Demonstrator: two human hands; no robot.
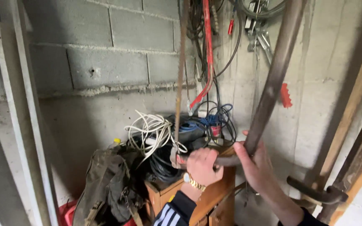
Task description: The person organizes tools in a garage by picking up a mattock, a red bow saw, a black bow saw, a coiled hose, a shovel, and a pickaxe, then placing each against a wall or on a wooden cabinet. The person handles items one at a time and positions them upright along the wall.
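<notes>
I am holding a rusty bow saw upright against the wall. Its curved metal frame [273, 79] runs from the top right down to my hands, and its thin blade [181, 62] rises straight up at the centre. My left hand [202, 165], with a gold wristwatch and a black striped sleeve, is closed around the lower end of the frame where the blade attaches. Just right of it, my right hand [252, 161] grips the frame at its bend.
Behind the saw, a wooden cabinet [214, 196] carries a tangle of white cables [151, 129], black ones and blue ones. An olive bag [105, 184] leans at its left. Wooden handles and a pick head [315, 193] stand at the right, pale boards [21, 117] at the left, hanging red tools [208, 50] on the block wall.
</notes>
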